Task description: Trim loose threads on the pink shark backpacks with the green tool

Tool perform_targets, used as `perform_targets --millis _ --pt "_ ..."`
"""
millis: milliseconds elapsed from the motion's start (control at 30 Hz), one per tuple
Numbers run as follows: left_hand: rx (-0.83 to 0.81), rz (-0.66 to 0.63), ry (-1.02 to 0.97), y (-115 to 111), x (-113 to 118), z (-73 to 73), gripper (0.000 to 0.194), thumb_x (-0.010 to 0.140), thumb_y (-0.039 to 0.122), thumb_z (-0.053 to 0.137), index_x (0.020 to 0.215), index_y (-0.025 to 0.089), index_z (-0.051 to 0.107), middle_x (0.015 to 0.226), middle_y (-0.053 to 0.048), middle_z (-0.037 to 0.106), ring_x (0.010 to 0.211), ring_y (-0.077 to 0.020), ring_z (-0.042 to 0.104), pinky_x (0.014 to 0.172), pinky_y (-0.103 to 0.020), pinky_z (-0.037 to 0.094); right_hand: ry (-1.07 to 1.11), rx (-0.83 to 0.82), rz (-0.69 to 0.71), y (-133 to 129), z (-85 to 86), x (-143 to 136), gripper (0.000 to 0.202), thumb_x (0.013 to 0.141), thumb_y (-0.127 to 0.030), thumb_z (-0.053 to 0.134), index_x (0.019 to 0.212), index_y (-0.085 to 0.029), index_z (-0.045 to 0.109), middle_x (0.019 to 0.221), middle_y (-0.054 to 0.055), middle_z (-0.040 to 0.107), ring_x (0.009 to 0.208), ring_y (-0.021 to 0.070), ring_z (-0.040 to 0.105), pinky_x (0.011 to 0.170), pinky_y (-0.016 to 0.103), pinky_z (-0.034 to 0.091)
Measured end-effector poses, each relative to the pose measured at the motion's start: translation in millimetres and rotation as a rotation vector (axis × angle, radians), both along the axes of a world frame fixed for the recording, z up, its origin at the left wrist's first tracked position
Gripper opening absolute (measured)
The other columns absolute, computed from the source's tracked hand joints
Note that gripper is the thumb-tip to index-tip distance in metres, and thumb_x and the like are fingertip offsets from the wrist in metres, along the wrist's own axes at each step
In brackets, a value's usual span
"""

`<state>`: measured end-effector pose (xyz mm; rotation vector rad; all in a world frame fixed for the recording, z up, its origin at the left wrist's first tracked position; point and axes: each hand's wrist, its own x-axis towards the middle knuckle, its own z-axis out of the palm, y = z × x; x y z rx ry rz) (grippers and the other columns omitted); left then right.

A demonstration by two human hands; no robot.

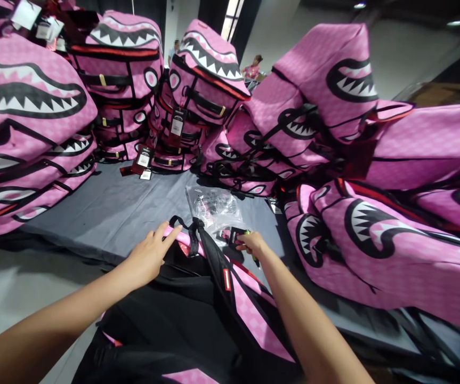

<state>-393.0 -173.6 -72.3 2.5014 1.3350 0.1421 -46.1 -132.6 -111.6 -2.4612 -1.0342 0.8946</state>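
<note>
Resting on the pink top edge of our black and pink backpack (161, 320), our left grip (146, 257) had its fingers apart and a little bent, and we could not tell if it pinched the cloth. Our right grip (252, 244) was curled closed around a thin yellow-green thing (256, 262), mostly hidden by our fingers. Just beside it was a small black and pink card (233, 235); we could not tell if we touched it.

The backpack was right in front of us, at the near edge of the grey worktop (113, 194), with a black strap (212, 255) across it. Past it, we had a clear plastic bag (214, 205) lying flat. Piles of pink bags (209, 61) with toothy mouths stood around us on the left, back and right.
</note>
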Motion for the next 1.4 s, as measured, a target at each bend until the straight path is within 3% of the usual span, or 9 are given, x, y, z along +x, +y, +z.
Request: perform_targets --millis 233,400,500,600,700,833,1067,1233,1400 --pt "-0.037 -0.005 -0.023 -1.3 -0.4 4.1 0.093 0.079 -0.002 0.053 0.157 0.030 0.014 0.162 -0.016 0.021 0.139 -0.0350 0.043 0.102 -0.046 0.050 -0.292 0.457 0.245 -52.6 61.9 -33.4 0.019 0.089 -0.035 0.064 0.092 -0.016 0.068 0.077 0.007 0.071 0.070 0.0192 0.067 0.068 0.028 0.050" --pt "-0.114 0.008 -0.106 -4.6 -2.6 16.3 0.089 0.081 0.003 0.055 0.157 0.029 0.017 0.165 -0.017 0.014 0.145 -0.0346 0.035 0.107 -0.050 0.044 -0.591 1.028 0.851 -94.1 82.0 -86.3 0.017 0.090 -0.018 0.055 0.098 -0.020 0.071 0.091 0.007 0.076 0.084 0.0188 0.072 0.075 0.027 0.054" --pt "0.041 0.015 -0.276 -17.3 -7.5 26.5 0.068 0.090 0.021 0.059 0.153 0.023 0.032 0.166 -0.017 0.013 0.152 -0.0338 0.017 0.118 -0.055 0.028 -0.722 1.150 1.036 -108.1 85.2 -106.4 0.037 0.085 -0.002 0.046 0.111 -0.016 0.067 0.105 0.011 0.075 0.093 0.0194 0.072 0.074 0.026 0.056" --pt "0.289 -0.132 -0.511 -33.6 -8.7 31.8 0.046 0.092 0.035 0.062 0.135 0.023 0.055 0.150 -0.012 0.048 0.145 -0.0267 0.035 0.122 -0.052 0.018 -0.695 1.120 1.110 -116.4 87.8 -120.9 0.041 0.082 0.001 0.045 0.115 -0.015 0.064 0.105 0.012 0.073 0.092 0.0195 0.072 0.071 0.026 0.057" --pt "0.376 -0.182 -0.734 -42.7 -5.2 28.9 0.014 0.093 0.018 0.055 0.099 0.023 0.067 0.103 0.000 0.074 0.108 -0.0159 0.063 0.119 -0.047 0.022 -0.563 1.109 1.130 -122.4 91.0 -134.8 0.037 0.084 0.001 0.048 0.113 -0.017 0.063 0.100 0.008 0.074 0.086 0.0167 0.072 0.070 0.025 0.056" --pt "0.388 -0.115 -0.821 -42.9 -12.2 14.7 0.007 0.093 0.023 0.060 0.097 0.021 0.065 0.101 -0.001 0.073 0.105 -0.0151 0.064 0.112 -0.041 0.034 -0.447 0.978 1.019 -124.0 93.9 -144.5 0.026 0.089 -0.003 0.051 0.102 -0.019 0.066 0.099 0.005 0.071 0.083 0.0134 0.070 0.067 0.021 0.054" --pt "-0.051 0.293 -0.511 -51.3 -51.3 -37.8 0.102 0.077 0.042 0.079 0.155 0.020 0.018 0.164 -0.018 0.022 0.152 -0.0307 0.021 0.122 -0.054 0.027 -0.554 0.509 1.015 -109.4 82.0 -148.1 0.034 0.086 -0.006 0.052 0.111 -0.023 0.068 0.096 0.002 0.075 0.078 0.0183 0.073 0.062 0.025 0.049" --pt "-0.189 0.334 -0.536 -62.3 -47.4 -62.6 0.091 0.082 0.030 0.073 0.155 0.022 0.020 0.158 -0.014 0.038 0.145 -0.0269 0.040 0.119 -0.047 0.036 -0.589 0.025 1.235 -95.0 80.5 -180.6 0.031 0.081 -0.002 0.051 0.099 -0.021 0.069 0.087 0.005 0.076 0.081 0.0210 0.073 0.063 0.025 0.043" --pt "-0.134 0.332 -0.578 -60.2 -42.6 -69.7 0.083 0.080 0.025 0.075 0.150 0.017 0.031 0.150 -0.015 0.049 0.137 -0.0292 0.050 0.114 -0.048 0.044 -0.616 -0.113 1.316 -83.6 69.9 -200.5 0.029 0.089 -0.006 0.047 0.102 -0.020 0.069 0.086 0.008 0.076 0.082 0.0236 0.074 0.064 0.027 0.045"
